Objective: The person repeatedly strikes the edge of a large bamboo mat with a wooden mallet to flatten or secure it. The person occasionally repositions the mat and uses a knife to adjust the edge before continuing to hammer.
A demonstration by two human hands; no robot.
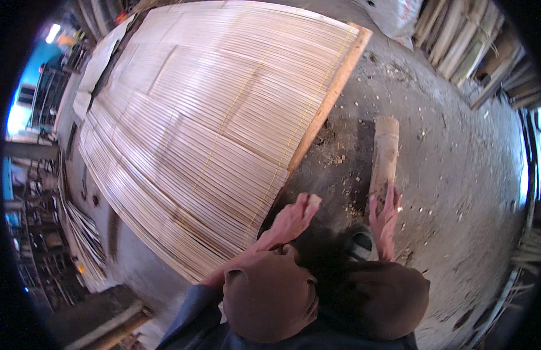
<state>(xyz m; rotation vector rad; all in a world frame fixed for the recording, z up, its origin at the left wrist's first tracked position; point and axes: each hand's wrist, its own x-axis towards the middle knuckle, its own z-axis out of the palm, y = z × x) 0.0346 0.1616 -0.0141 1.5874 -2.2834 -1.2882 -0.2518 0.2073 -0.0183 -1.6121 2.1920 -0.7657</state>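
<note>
A short, thick length of wood [385, 149], pale brown and rounded, lies on the floor right of centre. My right hand [385, 219] grips its near end, thumb on the left side and fingers along the right. Left of it, my left hand [294, 220] is closed, with a small pale piece [315, 200], seemingly wood, showing at the fingertips. Beside that hand spreads a large mat of thin pale slats [224, 116], crossed by yellow strings. A wooden bar [329, 99] runs along the mat's right edge.
Small chips [340, 158] litter the dirt floor [457, 163]. Split poles [457, 41] lean at the far right near a white sack [393, 20]. Long strips [84, 239] lie left of the mat. My brown-covered knees [270, 294] are close below my hands.
</note>
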